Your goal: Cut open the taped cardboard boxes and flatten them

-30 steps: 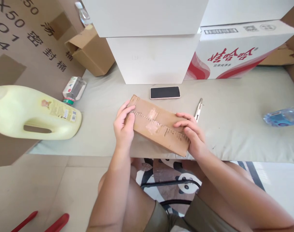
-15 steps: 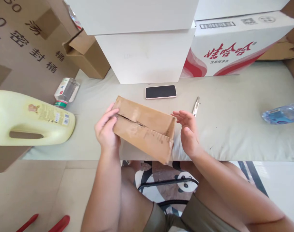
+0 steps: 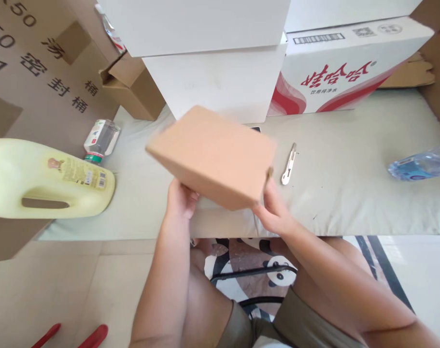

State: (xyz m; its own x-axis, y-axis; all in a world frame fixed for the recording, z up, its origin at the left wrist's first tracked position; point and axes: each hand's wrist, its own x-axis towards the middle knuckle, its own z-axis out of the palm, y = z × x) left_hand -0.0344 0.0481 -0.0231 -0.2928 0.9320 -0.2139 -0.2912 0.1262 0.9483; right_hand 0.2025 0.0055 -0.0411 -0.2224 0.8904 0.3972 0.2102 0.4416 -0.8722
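Note:
A brown cardboard box is tilted in the air over the cloth-covered table, its plain broad face turned up. My left hand grips it from below at the near left, with most of the fingers hidden under the box. At the lower right corner my right hand is closed on the box, thumb on the near edge. A white utility knife lies to the right of the box. Behind the box, only a small dark corner of a phone shows.
White cartons stand stacked at the back, beside a red-and-white water carton. On the left are a pale yellow jug, a clear bottle and a small open carton. A water bottle lies at right.
The box has been turned over, from its seamed side to a plain face, and raised. My right hand has closed on its right corner; my left hand has shifted underneath.

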